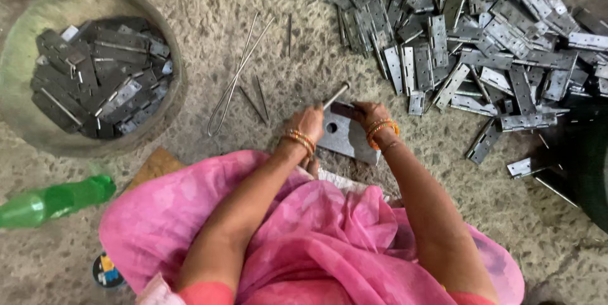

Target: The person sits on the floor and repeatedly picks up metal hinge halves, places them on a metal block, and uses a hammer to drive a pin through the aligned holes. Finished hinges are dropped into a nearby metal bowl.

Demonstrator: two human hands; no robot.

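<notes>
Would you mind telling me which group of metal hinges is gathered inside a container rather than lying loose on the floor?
The hinges at upper left: they sit inside the round basin, while the big hinge pile at upper right is spread straight on the floor.

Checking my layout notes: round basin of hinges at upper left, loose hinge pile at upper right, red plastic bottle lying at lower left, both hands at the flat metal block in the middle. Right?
One slip: the plastic bottle is green, not red, as the head view shows. The rest holds: the round basin of hinges sits upper left, the loose hinge pile upper right, and the left hand and right hand are at the flat metal block.
</notes>
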